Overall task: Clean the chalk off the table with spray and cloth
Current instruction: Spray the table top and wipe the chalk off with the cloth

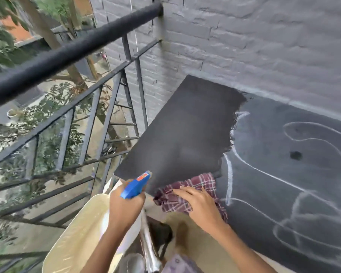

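A dark table (185, 131) stands against a grey brick wall. Its left part is wiped dark and wet; white chalk lines (295, 186) cover its right part. A red plaid cloth (187, 188) lies at the table's near edge, and my right hand (201, 205) presses flat on it with fingers straight. My left hand (126, 207) grips a spray bottle with a blue nozzle head (136, 186), held just off the table's near left corner, nozzle aimed at the table. The bottle's white body is mostly hidden by the hand.
A black metal railing (67, 56) runs along the left, with a drop to a yard and trees beyond. The grey brick wall (244, 46) backs the table. A cream chair seat (75, 239) and a shiny metal leg (150, 251) sit below my arms.
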